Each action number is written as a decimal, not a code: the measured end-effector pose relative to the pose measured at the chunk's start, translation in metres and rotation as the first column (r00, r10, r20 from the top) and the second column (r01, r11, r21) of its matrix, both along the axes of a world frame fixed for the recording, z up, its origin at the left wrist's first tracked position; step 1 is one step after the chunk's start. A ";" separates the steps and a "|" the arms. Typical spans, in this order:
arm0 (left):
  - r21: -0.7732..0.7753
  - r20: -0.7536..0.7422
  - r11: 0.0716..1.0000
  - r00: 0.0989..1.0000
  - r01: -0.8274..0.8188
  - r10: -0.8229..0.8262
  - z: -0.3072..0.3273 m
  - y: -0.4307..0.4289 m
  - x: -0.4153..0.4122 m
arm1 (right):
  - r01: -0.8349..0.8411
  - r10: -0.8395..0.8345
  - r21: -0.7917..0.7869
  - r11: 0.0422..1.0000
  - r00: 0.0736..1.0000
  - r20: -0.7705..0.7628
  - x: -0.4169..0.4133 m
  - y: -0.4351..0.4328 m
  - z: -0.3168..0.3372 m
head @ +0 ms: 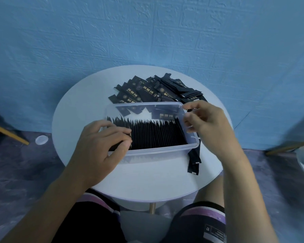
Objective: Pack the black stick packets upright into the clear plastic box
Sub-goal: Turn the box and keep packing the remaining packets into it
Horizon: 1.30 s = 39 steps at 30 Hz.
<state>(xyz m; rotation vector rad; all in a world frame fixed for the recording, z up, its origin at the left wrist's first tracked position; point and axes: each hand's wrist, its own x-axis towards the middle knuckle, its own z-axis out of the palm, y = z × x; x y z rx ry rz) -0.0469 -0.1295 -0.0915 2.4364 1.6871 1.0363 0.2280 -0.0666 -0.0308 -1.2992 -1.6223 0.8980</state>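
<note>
Left grip (102,142) curled round few stick packets (156,135) at left end of upright row in clear plastic box (158,151); right grip (205,120) pinching box right wall. Packets probably light, floppy, slippery: take several together, mid-length. Loose pile (156,90) behind box.

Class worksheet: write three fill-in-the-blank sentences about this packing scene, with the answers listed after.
The packets in the box stand ____.
The loose pile lies ____ the box.
The table is ____ in shape.
Answers: upright; behind; round.
</note>
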 end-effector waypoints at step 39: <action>0.053 0.037 0.999 0.999 -0.011 0.009 0.000 0.000 0.006 | 0.042 -0.019 -0.153 0.987 0.988 0.152 0.037 -0.018 0.023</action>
